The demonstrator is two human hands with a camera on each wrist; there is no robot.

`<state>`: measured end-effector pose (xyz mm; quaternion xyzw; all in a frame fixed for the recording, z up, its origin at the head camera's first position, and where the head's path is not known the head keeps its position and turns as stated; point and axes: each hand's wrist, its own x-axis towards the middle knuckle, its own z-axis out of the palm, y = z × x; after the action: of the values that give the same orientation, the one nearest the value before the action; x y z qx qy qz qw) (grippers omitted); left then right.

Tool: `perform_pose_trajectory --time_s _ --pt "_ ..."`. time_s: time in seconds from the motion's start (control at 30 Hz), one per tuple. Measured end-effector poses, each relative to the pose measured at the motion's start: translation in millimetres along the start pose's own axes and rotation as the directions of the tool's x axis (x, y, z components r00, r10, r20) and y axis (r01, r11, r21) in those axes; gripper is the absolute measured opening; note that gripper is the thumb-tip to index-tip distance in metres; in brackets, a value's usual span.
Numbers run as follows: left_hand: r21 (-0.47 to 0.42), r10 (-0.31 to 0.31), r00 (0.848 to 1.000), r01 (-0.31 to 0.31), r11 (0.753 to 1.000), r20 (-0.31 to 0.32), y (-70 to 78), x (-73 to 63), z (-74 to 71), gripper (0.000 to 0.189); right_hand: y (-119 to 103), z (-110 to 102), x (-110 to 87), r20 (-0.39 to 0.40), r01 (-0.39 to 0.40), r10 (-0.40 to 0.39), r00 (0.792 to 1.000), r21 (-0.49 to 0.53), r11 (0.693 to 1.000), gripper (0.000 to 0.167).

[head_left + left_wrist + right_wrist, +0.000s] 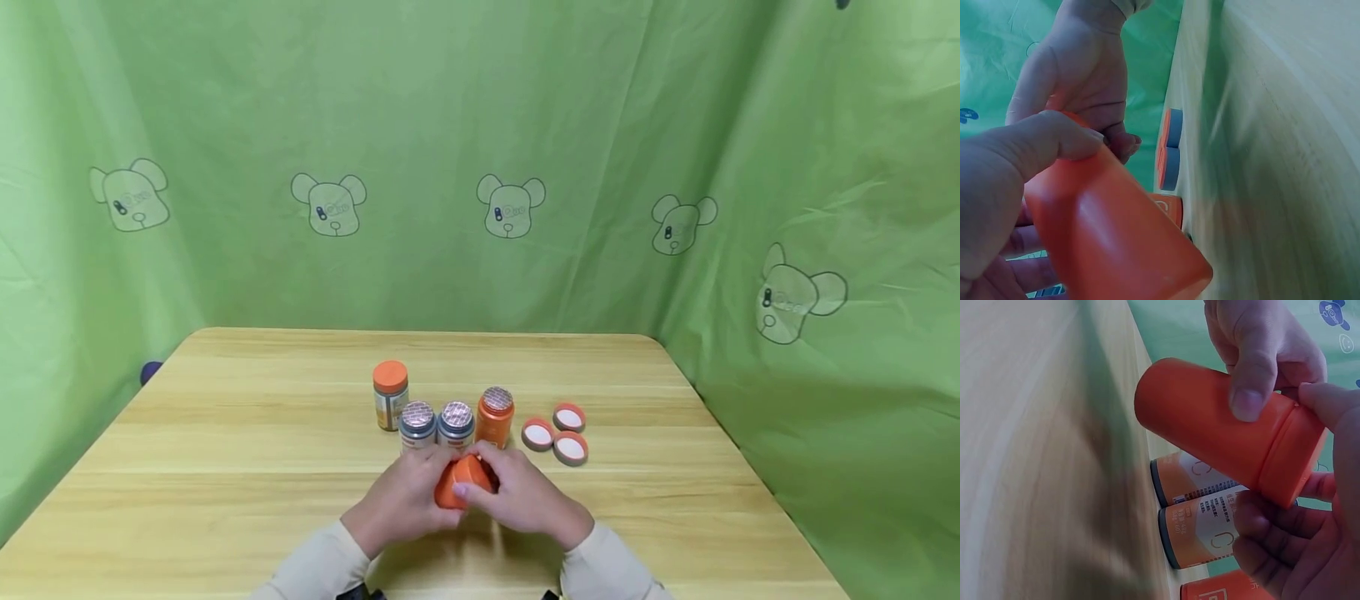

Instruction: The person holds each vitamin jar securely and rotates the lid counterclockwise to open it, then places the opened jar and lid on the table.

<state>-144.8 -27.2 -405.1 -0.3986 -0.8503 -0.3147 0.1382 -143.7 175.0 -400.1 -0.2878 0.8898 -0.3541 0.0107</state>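
An orange bottle (1204, 412) with an orange lid (1291, 456) is tilted above the table. My left hand (411, 493) grips its body, thumb along the side. At the other end my right hand (528, 493) holds the lid, its fingers curled round the rim. The lid sits on the bottle in the right wrist view. Just behind the hands stand two grey-blue bottles (417, 421) with foil-sealed mouths and an orange bottle with a foil seal (495, 417).
Farther back on the left stands a bottle with an orange lid (391, 392). Three loose lids (570, 448) lie with their white liners up, right of the bottles. The wooden table (225, 433) is enclosed by a green curtain (420, 100).
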Motion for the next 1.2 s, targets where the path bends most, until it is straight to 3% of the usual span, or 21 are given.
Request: perform_pose_trajectory --time_s 0.37,0.73,1.07,1.2 --pt "0.028 -0.038 0.998 0.037 0.999 0.058 -1.2 0.8 -1.0 0.052 3.7 -0.2 0.1 0.056 0.050 -0.053 0.997 0.053 0.997 0.041" --pt "0.033 -0.057 0.995 0.055 0.998 0.076 -0.7 1.9 -1.4 0.051 3.7 -3.7 -2.5 0.090 0.094 -0.100 0.991 0.069 0.993 0.045" --pt "0.046 -0.076 0.994 0.073 0.996 0.079 -1.0 3.2 -3.0 0.051 3.5 -3.8 -0.6 -0.005 0.036 -0.036 0.999 0.002 0.999 0.039" --pt "0.047 -0.098 0.991 0.094 0.994 0.092 -0.5 2.7 -3.0 0.053 3.4 -4.2 -0.1 -0.007 0.013 -0.013 1.000 -0.009 1.000 0.034"
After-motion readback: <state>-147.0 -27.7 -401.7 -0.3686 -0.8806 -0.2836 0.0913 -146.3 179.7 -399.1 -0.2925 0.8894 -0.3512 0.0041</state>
